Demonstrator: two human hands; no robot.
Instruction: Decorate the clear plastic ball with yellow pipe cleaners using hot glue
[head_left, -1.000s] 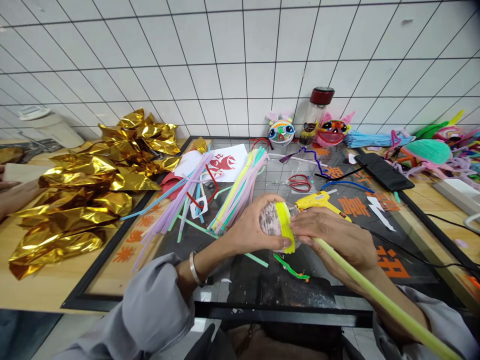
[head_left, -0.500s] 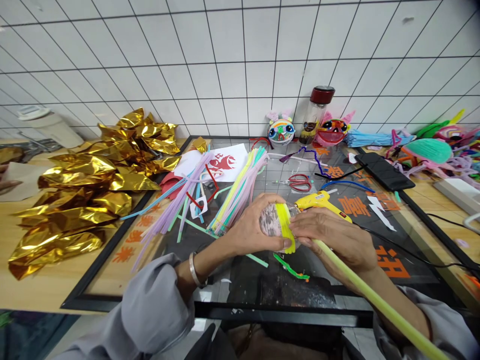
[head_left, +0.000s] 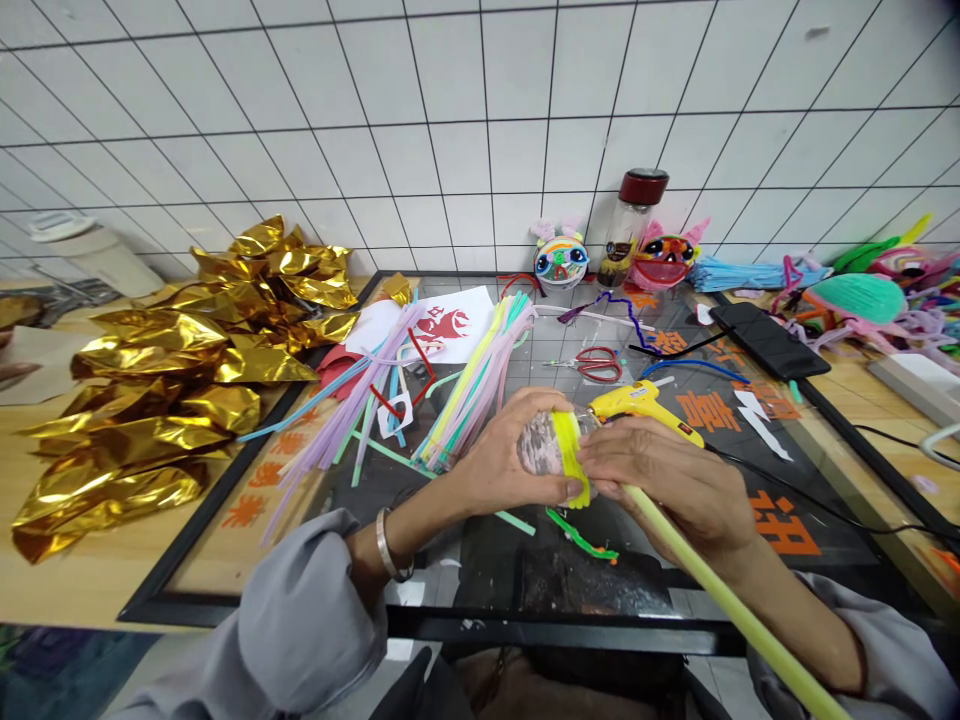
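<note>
My left hand (head_left: 501, 462) wraps around a clear plastic bottle (head_left: 538, 441) lying on its side above the dark mat. A yellow pipe cleaner (head_left: 570, 452) is wound round the bottle in a band. My right hand (head_left: 667, 478) presses its fingers on that band and holds the long free end of the yellow pipe cleaner (head_left: 735, 612), which runs down to the lower right. Both hands are closed. A yellow glue gun (head_left: 642, 402) lies just behind my right hand.
A bundle of pastel pipe cleaners (head_left: 465, 388) fans out left of the bottle. Crumpled gold foil (head_left: 180, 370) covers the left table. Red scissors (head_left: 600, 364), a jar with a red lid (head_left: 631, 226), two small masks, a black phone (head_left: 765, 342) and another person's hand (head_left: 11, 372) at the far left.
The hands hold almost the same pose; the view has shifted slightly. The other person's hand at the far left has drawn back toward the edge.
</note>
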